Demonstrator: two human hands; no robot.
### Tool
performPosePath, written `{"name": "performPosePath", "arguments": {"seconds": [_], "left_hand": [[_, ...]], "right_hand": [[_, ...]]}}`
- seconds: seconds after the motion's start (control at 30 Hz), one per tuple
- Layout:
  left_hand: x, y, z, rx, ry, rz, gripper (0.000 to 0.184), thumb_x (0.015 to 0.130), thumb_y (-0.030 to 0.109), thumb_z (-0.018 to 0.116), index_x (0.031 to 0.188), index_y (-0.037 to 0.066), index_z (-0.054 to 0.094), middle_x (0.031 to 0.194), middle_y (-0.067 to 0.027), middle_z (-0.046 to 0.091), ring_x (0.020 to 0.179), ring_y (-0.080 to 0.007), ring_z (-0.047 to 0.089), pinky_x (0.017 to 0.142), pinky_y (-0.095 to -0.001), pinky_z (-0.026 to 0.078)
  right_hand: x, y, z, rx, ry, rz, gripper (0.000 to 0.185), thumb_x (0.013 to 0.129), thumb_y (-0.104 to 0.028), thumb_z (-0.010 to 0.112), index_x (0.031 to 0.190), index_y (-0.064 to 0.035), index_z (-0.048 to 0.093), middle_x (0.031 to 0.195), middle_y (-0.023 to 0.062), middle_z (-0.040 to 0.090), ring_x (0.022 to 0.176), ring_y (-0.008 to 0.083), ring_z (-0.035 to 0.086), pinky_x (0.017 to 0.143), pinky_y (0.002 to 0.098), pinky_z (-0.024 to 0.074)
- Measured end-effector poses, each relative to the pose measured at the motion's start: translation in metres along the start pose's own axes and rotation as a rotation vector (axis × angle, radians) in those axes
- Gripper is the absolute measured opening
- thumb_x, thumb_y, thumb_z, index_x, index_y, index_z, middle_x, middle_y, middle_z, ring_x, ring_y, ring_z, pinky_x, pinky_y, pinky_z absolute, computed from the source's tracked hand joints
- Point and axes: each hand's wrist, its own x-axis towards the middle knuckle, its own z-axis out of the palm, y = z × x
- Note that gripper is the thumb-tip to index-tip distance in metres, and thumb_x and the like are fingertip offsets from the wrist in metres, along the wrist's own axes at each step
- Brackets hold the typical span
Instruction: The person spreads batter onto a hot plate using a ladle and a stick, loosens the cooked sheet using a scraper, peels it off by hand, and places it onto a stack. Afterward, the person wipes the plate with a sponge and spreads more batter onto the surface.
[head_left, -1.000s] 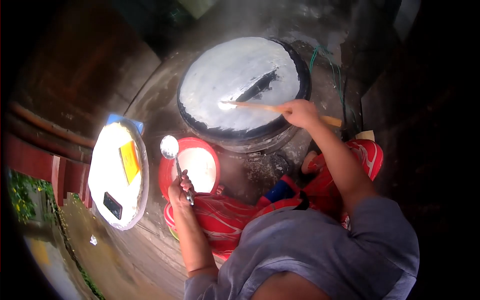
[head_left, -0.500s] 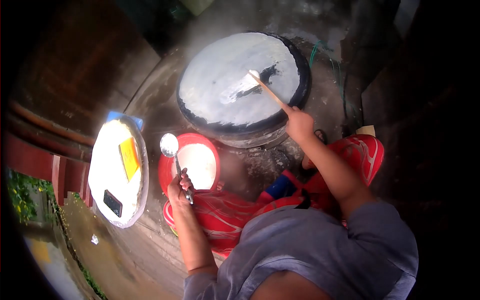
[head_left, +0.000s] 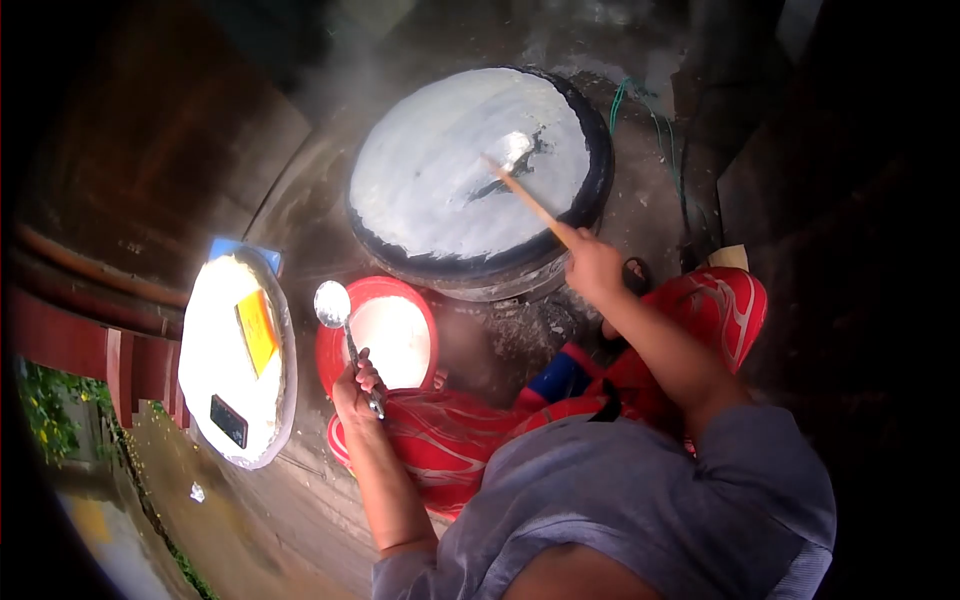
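Observation:
My right hand (head_left: pixel 597 268) is wrapped round a thin wooden stick (head_left: pixel 530 203). Its far end rests on or just over white batter (head_left: pixel 420 160) that coats a big round griddle (head_left: pixel 600 150). Close to the stick's tip, a small dark patch shows through the batter beside a thicker white smear. My left hand (head_left: pixel 352 392) grips a metal ladle (head_left: pixel 332 303) by its handle, bowl upward. The ladle hovers by the left side of a red bucket (head_left: pixel 328 350), which holds white liquid (head_left: pixel 392 340).
At the left stands a round white-topped surface (head_left: pixel 205 330) carrying a yellow packet (head_left: pixel 257 330) and a dark phone (head_left: pixel 228 421). A blue item (head_left: pixel 245 250) sits behind it. Steam drifts over the griddle. Green cord (head_left: pixel 655 115) lies beyond the griddle's right side.
The stick's tip has shifted slightly left and toward me. White batter now covers more of the dark patch. My left hand with the ladle has hardly moved.

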Motion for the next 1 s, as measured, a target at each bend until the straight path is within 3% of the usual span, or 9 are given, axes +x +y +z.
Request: {"name": "performPosePath", "arguments": {"seconds": [0.07, 0.2, 0.3, 0.43, 0.53, 0.73, 0.83, 0.93, 1.0], "left_hand": [[0.001, 0.0, 0.0, -0.007, -0.009, -0.01, 0.036, 0.096, 0.022, 0.03, 0.106, -0.009, 0.045, 0.073, -0.0068, 0.049, 0.05, -0.0109, 0.043, 0.041, -0.0221, 0.037], [-0.002, -0.001, 0.005, 0.024, -0.003, -0.024, 0.034, 0.095, 0.02, 0.032, 0.106, -0.009, 0.045, 0.072, -0.0065, 0.048, 0.05, -0.0109, 0.043, 0.04, -0.0217, 0.036], [-0.001, 0.001, 0.0, 0.06, 0.006, 0.004, 0.028, 0.093, 0.014, 0.035, 0.106, -0.009, 0.045, 0.072, -0.0064, 0.048, 0.049, -0.0106, 0.043, 0.039, -0.0203, 0.036], [0.0, 0.002, -0.002, 0.057, 0.005, 0.029, 0.028, 0.093, 0.014, 0.035, 0.106, -0.009, 0.045, 0.072, -0.0064, 0.048, 0.049, -0.0107, 0.043, 0.039, -0.0207, 0.036], [-0.003, 0.002, 0.0, 0.038, 0.006, -0.001, 0.031, 0.094, 0.016, 0.034, 0.107, -0.01, 0.045, 0.072, -0.0065, 0.048, 0.05, -0.0111, 0.042, 0.04, -0.022, 0.036], [-0.008, 0.003, -0.001, 0.095, -0.03, 0.011, 0.033, 0.095, 0.018, 0.034, 0.108, -0.01, 0.045, 0.073, -0.007, 0.049, 0.05, -0.0111, 0.042, 0.04, -0.0221, 0.035], [-0.011, 0.003, 0.003, 0.142, -0.061, 0.038, 0.034, 0.095, 0.019, 0.033, 0.109, -0.009, 0.044, 0.073, -0.0079, 0.049, 0.05, -0.0115, 0.042, 0.04, -0.0221, 0.036], [-0.014, -0.005, 0.011, 0.217, -0.102, 0.068, 0.033, 0.095, 0.019, 0.033, 0.11, -0.009, 0.044, 0.074, -0.0089, 0.05, 0.051, -0.0116, 0.042, 0.04, -0.0221, 0.036], [-0.018, -0.014, 0.023, 0.3, -0.154, 0.076, 0.034, 0.095, 0.02, 0.034, 0.111, -0.008, 0.044, 0.074, -0.009, 0.05, 0.051, -0.0113, 0.042, 0.04, -0.022, 0.036]], "right_hand": [[0.001, 0.013, 0.007, -0.148, 0.002, -0.139, 0.054, 0.067, -0.004, 0.058, 0.12, -0.0147, 0.052, 0.088, 0.0083, 0.057, 0.073, 0.0291, 0.061, 0.062, 0.0375, 0.0494], [0.021, 0.044, -0.014, -0.214, 0.069, 0.012, 0.052, 0.067, -0.004, 0.058, 0.118, -0.0145, 0.053, 0.089, 0.0071, 0.058, 0.074, 0.0285, 0.061, 0.062, 0.0361, 0.0494], [0.016, 0.039, -0.033, -0.068, -0.028, 0.275, 0.042, 0.076, -0.012, 0.056, 0.118, -0.0133, 0.052, 0.096, 0.014, 0.06, 0.086, 0.0313, 0.061, 0.072, 0.0404, 0.0488], [0.022, 0.074, -0.002, 0.411, -0.05, 0.268, 0.034, 0.087, -0.023, 0.049, 0.119, -0.011, 0.049, 0.103, 0.0187, 0.06, 0.096, 0.0363, 0.056, 0.082, 0.0422, 0.0448], [0.059, 0.123, 0.014, 0.581, -0.062, 0.426, 0.032, 0.091, -0.02, 0.045, 0.121, -0.0119, 0.053, 0.075, 0.0071, 0.06, 0.07, 0.0158, 0.057, 0.066, 0.0285, 0.0448], [0.055, 0.145, 0.001, 0.613, -0.287, 0.296, 0.029, 0.091, -0.015, 0.045, 0.117, -0.0092, 0.058, 0.073, 0.0059, 0.06, 0.064, 0.0123, 0.054, 0.062, 0.0257, 0.0435], [0.041, 0.118, -0.059, 0.783, -0.357, 0.522, 0.028, 0.089, -0.013, 0.049, 0.114, -0.0077, 0.061, 0.072, 0.001, 0.057, 0.061, 0.008, 0.05, 0.057, 0.0247, 0.0421], [0.043, 0.135, -0.006, 0.826, -0.142, 0.598, 0.028, 0.089, -0.013, 0.049, 0.114, -0.008, 0.06, 0.073, 0.0024, 0.057, 0.065, 0.0089, 0.052, 0.06, 0.0251, 0.0431], [0.035, 0.112, 0.016, 0.608, -0.196, 0.391, 0.029, 0.086, -0.018, 0.051, 0.113, -0.017, 0.061, 0.089, 0.011, 0.065, 0.075, 0.019, 0.061, 0.068, 0.0288, 0.0462]]}}
